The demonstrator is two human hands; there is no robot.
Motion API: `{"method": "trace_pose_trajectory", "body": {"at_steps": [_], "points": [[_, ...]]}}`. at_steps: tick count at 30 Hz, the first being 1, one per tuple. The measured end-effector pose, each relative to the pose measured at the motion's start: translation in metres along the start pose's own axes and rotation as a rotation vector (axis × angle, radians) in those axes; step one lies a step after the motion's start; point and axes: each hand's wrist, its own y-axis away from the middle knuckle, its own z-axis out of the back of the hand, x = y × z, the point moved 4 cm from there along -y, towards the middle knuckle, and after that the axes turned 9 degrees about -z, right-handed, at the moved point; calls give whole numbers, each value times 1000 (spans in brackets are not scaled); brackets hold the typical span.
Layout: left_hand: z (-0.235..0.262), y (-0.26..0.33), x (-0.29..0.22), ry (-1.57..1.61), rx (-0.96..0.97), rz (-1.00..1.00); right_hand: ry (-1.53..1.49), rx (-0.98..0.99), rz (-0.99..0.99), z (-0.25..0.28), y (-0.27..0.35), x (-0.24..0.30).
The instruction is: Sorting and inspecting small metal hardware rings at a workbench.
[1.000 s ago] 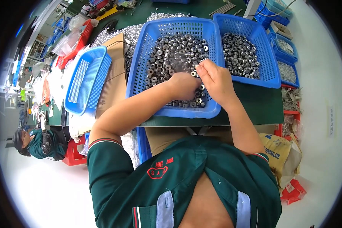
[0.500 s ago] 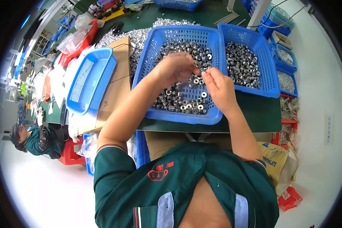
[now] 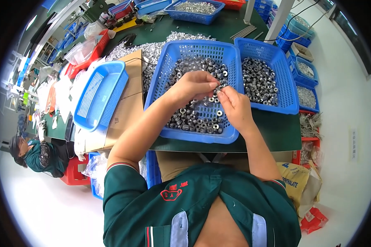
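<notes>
A factory workshop: a green worktop [image 3: 276, 133] carries blue baskets [image 3: 200, 137] of metal parts [image 3: 257, 80]; bins [image 3: 310, 107] stack up right, a co-worker [image 3: 49, 159] sits left.

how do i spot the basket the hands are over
Find the dark green table, then its near edge. There, right of the flat brown cardboard, sits a blue perforated basket of small metal parts. Unlike the similar basket just to its right, it has the left hand and right hand over it and bare mesh bottom showing amid its parts.
</notes>
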Motion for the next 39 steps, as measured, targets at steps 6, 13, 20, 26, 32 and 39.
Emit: {"method": "trace_pose_trajectory", "body": {"at_steps": [6, 13, 20, 26, 32, 39], "points": [[8, -1, 6, -70, 51, 11, 91, -32, 72, -1, 0, 3], [10, 1, 15, 80, 78, 180, 271, -78, 249, -4, 2, 9], [5, -3, 9, -32, 23, 91, 92, 2, 42, -1, -1, -2], [4, -5, 7, 234, 33, 91, -70, 35, -36, 0, -2, -3], [21, -11, 29, -357, 23, 181, -86, -9, -41, -1, 1, -7], [-7, -1, 48, -1705, 418, -198, -70, -44, 20, -1, 1, -6]]}}
